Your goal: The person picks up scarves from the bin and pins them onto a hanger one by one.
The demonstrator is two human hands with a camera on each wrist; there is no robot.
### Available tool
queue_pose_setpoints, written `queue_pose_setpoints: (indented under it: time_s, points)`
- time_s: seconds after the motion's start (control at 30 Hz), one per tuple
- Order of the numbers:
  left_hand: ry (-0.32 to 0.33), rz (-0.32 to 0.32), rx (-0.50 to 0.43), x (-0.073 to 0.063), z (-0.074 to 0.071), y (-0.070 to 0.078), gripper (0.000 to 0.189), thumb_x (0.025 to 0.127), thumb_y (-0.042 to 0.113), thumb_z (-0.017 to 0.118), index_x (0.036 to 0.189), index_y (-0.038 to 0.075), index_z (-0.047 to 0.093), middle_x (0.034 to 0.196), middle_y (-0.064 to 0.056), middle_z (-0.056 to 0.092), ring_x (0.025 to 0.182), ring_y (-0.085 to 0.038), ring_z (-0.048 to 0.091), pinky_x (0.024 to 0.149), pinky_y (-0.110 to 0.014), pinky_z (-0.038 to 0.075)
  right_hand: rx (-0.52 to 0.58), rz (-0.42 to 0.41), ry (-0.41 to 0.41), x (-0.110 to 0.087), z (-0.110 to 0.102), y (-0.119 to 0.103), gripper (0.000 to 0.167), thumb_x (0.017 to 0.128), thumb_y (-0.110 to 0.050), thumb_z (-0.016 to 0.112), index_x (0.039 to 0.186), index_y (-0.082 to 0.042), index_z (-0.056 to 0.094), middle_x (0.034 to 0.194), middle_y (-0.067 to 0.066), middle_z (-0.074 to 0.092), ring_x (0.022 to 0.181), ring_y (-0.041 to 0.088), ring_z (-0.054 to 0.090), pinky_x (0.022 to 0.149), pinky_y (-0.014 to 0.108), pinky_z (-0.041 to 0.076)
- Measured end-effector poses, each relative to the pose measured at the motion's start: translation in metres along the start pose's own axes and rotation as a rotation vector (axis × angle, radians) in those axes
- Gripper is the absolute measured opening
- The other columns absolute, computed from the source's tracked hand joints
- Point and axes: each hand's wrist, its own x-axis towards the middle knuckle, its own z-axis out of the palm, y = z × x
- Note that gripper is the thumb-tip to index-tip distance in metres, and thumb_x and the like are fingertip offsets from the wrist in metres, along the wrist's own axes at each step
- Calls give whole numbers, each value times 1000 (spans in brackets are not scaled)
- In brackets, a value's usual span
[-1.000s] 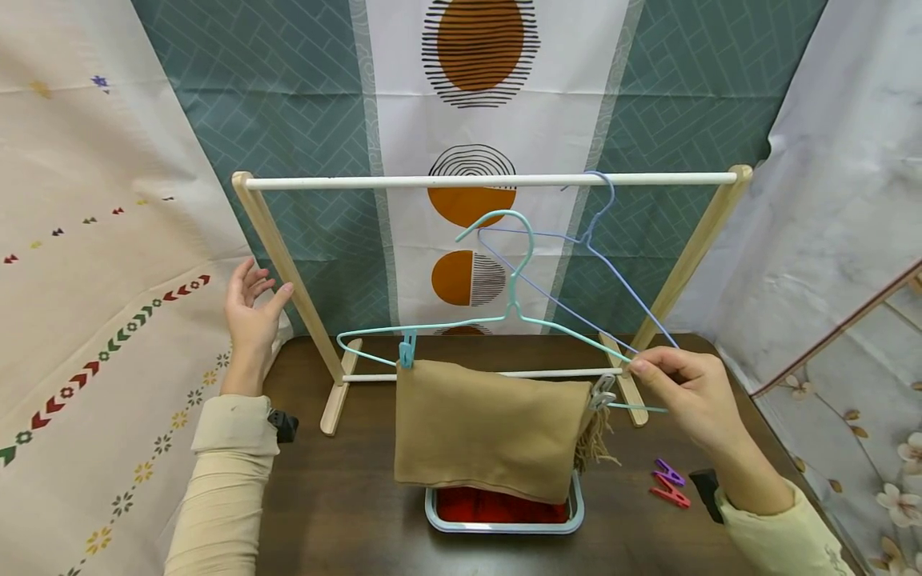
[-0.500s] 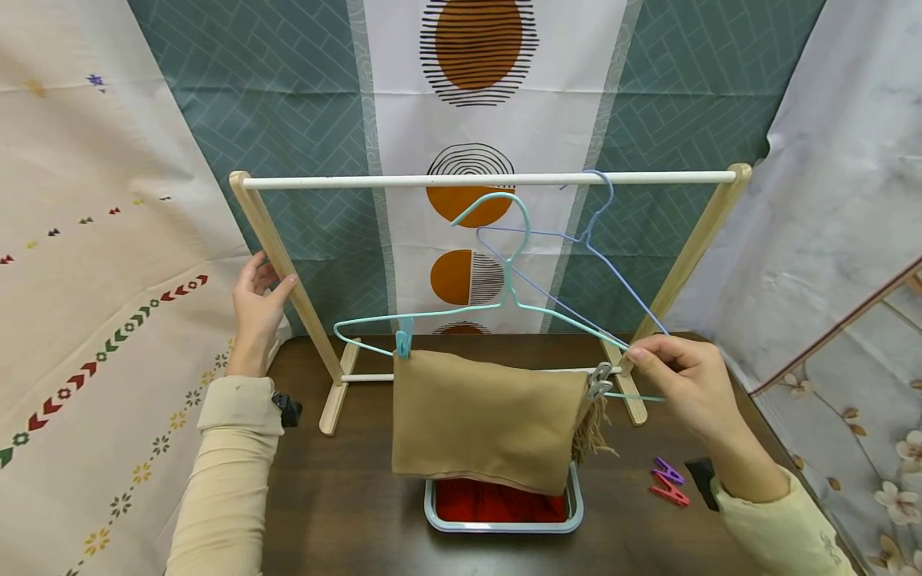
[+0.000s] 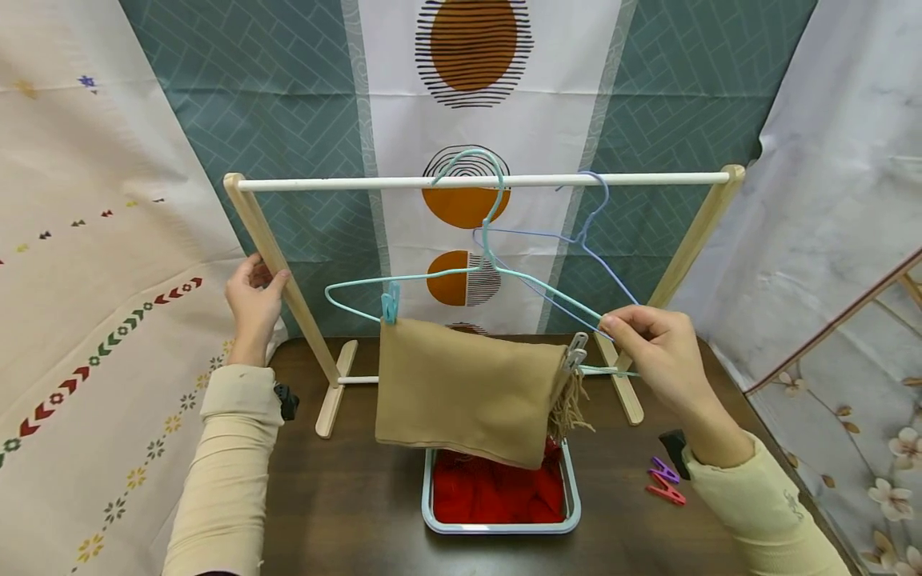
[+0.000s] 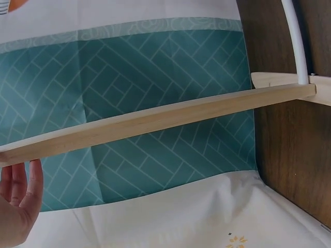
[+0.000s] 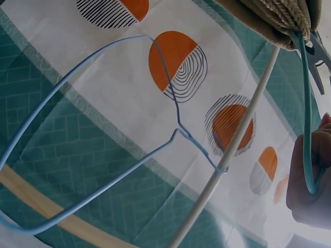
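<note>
My right hand [image 3: 651, 348] pinches one end of a mint-green hanger [image 3: 403, 278] between thumb and fingers. A folded tan cloth with a fringe [image 3: 468, 392] hangs on it, held by a blue clothespin [image 3: 390, 302] at the left and grey clothespins [image 3: 575, 352] at the right. The hanger's hook overlaps the white top rod [image 3: 324, 184] in the head view. My left hand [image 3: 255, 304] is at the rack's left wooden post [image 3: 270, 248]; in the left wrist view, its fairly straight fingers [image 4: 35, 181] touch the post's edge.
A blue-purple hanger [image 3: 594, 212] hangs from the rod at the right. Below the cloth, a grey-rimmed tray [image 3: 504, 528] holds red fabric [image 3: 497, 488]. A purple clothespin [image 3: 664, 470] and a red clothespin [image 3: 666, 489] lie on the brown table [image 3: 346, 504]. Printed curtains surround it.
My right hand has raised the green hanger and cloth and shifted them left, bringing the hook up to the top rod. My left hand has come against the post.
</note>
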Motion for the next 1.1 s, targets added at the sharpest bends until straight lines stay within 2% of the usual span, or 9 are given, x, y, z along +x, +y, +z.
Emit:
queue_pose_setpoints:
  time_s: [0.17, 0.33, 0.53, 0.83, 1.1]
  points:
    - [12, 21, 29, 1, 1, 1, 37, 85, 10, 63, 121, 6, 56, 95, 4, 56, 83, -3, 49, 75, -19, 41, 40, 31, -15, 13, 10, -3, 10, 84, 5, 59, 78, 8, 66, 47, -3, 36, 42, 7, 28, 38, 26, 24]
    - [25, 50, 39, -1, 1, 0, 32, 86, 9, 62, 116, 1, 58, 87, 7, 53, 79, -3, 48, 73, -20, 40, 20, 71, -34, 27, 22, -6, 13, 85, 1, 59, 80, 10, 66, 48, -4, 38, 43, 6, 29, 38, 24, 24]
    - [28, 50, 32, -1, 1, -1, 30, 86, 8, 61, 115, 0, 58, 85, 9, 51, 79, -3, 48, 72, -19, 41, 37, 95, -63, 46, 35, -6, 18, 87, -4, 59, 78, 10, 66, 48, -3, 39, 42, 7, 28, 38, 23, 23]
    - [34, 43, 24, 0, 0, -1, 28, 85, 6, 62, 112, -1, 58, 84, 9, 51, 77, -3, 48, 71, -18, 41, 101, 191, -78, 72, 62, -3, 21, 88, -6, 59, 83, 13, 64, 58, -5, 53, 53, 8, 40, 46, 20, 33]
    - [52, 84, 51, -1, 1, -2, 27, 85, 7, 62, 110, -3, 60, 82, 7, 52, 74, -2, 48, 68, -17, 41, 120, 227, -81, 85, 90, -10, 19, 87, -6, 59, 83, 12, 65, 59, 0, 50, 55, 10, 40, 47, 21, 30]
